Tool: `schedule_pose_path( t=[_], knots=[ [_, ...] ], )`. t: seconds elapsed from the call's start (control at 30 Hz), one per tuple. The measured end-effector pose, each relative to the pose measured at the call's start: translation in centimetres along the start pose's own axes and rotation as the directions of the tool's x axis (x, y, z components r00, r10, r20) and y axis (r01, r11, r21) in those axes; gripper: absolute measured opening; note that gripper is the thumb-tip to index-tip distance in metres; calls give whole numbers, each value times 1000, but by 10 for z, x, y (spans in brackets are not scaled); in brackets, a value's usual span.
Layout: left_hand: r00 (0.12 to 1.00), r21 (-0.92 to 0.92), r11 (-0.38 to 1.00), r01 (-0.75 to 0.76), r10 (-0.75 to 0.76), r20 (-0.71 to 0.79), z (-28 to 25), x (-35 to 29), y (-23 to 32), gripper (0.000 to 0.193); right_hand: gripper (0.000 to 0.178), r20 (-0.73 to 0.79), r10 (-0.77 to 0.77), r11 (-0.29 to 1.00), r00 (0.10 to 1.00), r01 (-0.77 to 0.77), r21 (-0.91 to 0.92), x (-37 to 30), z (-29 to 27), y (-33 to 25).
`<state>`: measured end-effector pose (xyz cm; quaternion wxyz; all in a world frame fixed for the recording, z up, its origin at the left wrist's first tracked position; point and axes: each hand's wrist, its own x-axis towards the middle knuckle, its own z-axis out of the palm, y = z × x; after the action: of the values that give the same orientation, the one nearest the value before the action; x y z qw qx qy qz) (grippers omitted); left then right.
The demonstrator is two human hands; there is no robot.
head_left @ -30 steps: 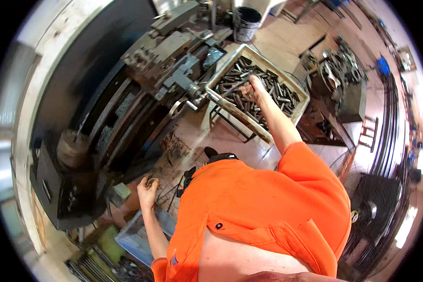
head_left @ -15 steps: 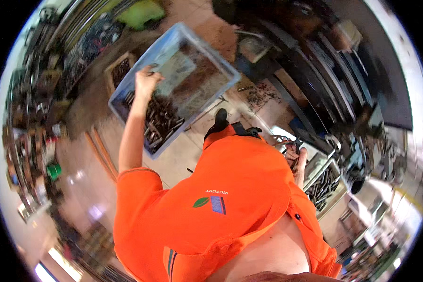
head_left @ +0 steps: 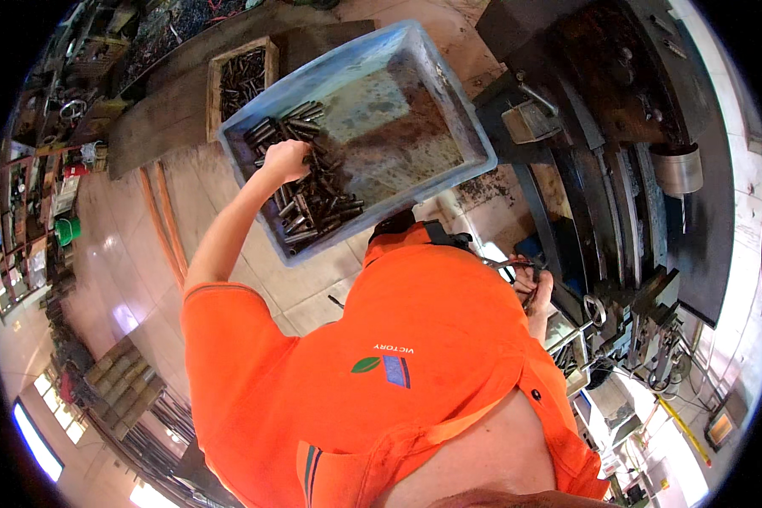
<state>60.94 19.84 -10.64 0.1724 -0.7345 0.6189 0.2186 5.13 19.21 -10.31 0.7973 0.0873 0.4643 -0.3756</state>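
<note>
your l. hand [head_left: 288,161] is down on metal pcs [head_left: 320,205] in the blue bin [head_left: 445,95], prob. picking; can't tell if fingers grip. r. hand [head_left: 540,292] clasps a dark pc [head_left: 531,264]. next likely needs firm hold.

metalworking workshop; lathe [head_left: 608,212], blue bin [head_left: 368,114] of metal rods [head_left: 309,213], wooden crate [head_left: 272,63] of parts [head_left: 241,83], cluttered shelves [head_left: 38,222]

Rods [head_left: 317,212] lie left in a bin [head_left: 398,106], with a crate [head_left: 214,97] left and a machine [head_left: 603,195] right.

Head-worn fisheye, facing steeply downward
</note>
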Motion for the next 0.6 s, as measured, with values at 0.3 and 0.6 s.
schedule_pose_path(
  t=[0.3, 0.6],
  knots=[
    [973, 231, 960, -160, 115, 200, 27, 12, -6, 15, 31, -51, -41, 998, 998, 43, 35, -3, -3, 9],
    [965, -913, 396, -95, -187, -181, -45, -43, 29, 17, 28, 41, -150, 973, 988, 155, -173, -17, 8, -16]
  ],
)
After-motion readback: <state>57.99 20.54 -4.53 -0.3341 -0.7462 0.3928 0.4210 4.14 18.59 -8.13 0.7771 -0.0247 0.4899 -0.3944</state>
